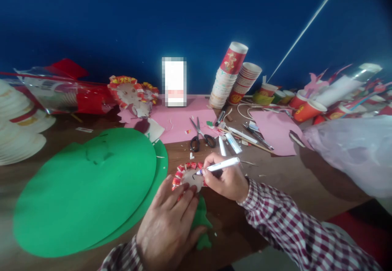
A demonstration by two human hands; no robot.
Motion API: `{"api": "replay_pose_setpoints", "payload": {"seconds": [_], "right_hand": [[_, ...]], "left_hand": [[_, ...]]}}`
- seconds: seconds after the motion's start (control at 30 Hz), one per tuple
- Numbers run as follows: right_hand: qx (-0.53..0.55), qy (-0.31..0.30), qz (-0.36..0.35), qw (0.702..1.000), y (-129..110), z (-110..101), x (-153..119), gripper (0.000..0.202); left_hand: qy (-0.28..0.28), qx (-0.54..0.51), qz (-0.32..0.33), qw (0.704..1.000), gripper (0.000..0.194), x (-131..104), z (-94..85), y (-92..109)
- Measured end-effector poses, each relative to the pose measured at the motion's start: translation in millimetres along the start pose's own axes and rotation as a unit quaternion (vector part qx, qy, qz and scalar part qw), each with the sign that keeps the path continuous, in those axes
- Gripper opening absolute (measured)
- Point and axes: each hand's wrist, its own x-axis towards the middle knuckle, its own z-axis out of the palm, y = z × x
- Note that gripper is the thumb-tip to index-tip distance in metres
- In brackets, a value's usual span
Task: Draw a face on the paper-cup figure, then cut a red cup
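A white marker (pixel 223 164) is gripped between the closed fingers of the right hand (pixel 231 183), its tip held at the pale face of a red-fringed paper disc (pixel 187 177), where a short dark curve is seen. The disc is placed toward the near edge of the tabletop (pixel 277 183), pressed under the extended fingers of the left hand (pixel 171 220), by which its near side is covered. A green cutout (pixel 200 216) is partly hidden beneath that hand. Beyond, opened metal scissors (pixel 199 132) are laid partly on a pink sheet (pixel 174 119). Toward the left edge, smooth, rounded green sheets (pixel 85 197) are overlapped; ribbed paper cups (pixel 225 81) are stacked near the far edge, and a crinkled translucent bag (pixel 352 152) is set toward the right.
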Motion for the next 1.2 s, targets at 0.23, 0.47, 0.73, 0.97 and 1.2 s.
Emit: {"api": "replay_pose_setpoints", "payload": {"seconds": [0.23, 0.47, 0.73, 0.97, 1.2], "right_hand": [[-0.008, 0.006, -0.005, 1.0, 0.8, -0.3, 0.2, 0.003], [-0.003, 0.005, -0.008, 1.0, 1.0, -0.3, -0.3, 0.002], [-0.004, 0.01, -0.007, 1.0, 0.7, -0.4, -0.2, 0.003], [0.003, -0.002, 0.0, 1.0, 1.5, -0.8, -0.8, 0.003], [0.007, -0.007, 0.001, 1.0, 1.4, -0.7, -1.0, 0.003]], "left_hand": [[-0.003, 0.012, 0.01, 1.0, 0.041, 0.9, -1.1, -0.5], [-0.005, 0.005, 0.003, 1.0, 0.042, 0.3, -0.7, -0.6], [-0.001, 0.002, -0.001, 1.0, 0.041, 0.2, -0.7, 0.3], [-0.006, 0.002, -0.003, 1.0, 0.04, 0.2, -0.8, 0.7], [0.0, 0.004, -0.003, 1.0, 0.039, 0.2, -0.1, 0.7]]}}
